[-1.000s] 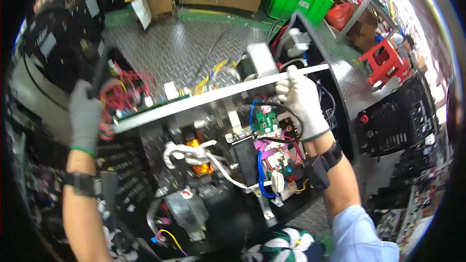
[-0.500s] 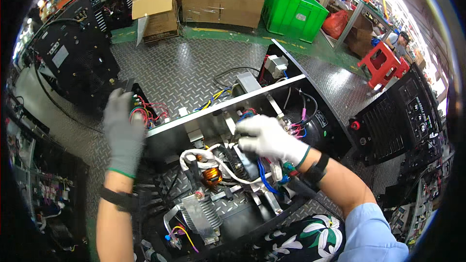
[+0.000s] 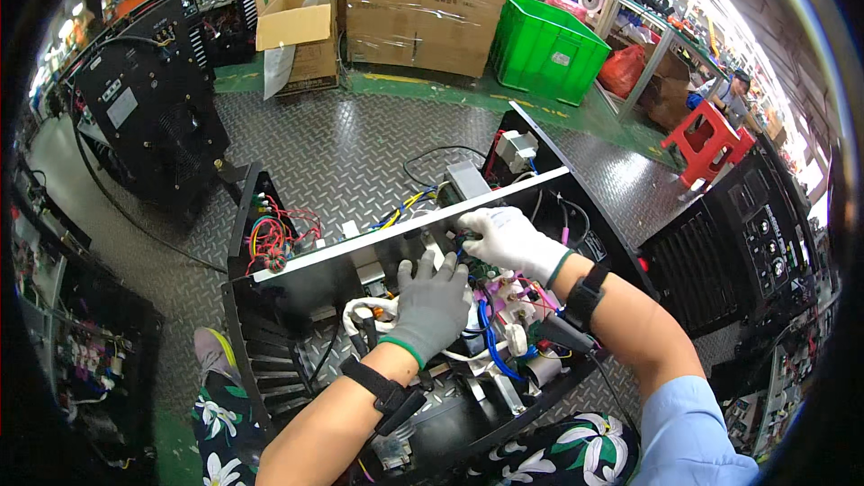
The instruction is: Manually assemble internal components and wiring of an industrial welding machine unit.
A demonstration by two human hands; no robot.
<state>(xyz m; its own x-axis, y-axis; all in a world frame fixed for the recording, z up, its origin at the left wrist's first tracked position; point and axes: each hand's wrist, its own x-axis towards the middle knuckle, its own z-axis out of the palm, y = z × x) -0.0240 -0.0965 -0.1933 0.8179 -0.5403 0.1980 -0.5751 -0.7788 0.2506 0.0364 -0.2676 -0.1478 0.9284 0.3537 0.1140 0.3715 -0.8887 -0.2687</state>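
Has drawn the left hand (image 3: 430, 308) in from beside the red wires (image 3: 279, 232), past the left end of the white-edged divider (image 3: 360, 241), to the middle of the open black chassis (image 3: 612, 247), with fingers spread palm-down between the white cable (image 3: 378, 302) and the blue wires (image 3: 488, 333). Has shifted the right hand (image 3: 517, 238) close under the divider's edge, nearly meeting the left, with bent fingers; cannot tell of any grip there. Seems now engaged two-handed mid-chassis, on the patterned metal floor (image 3: 342, 135).
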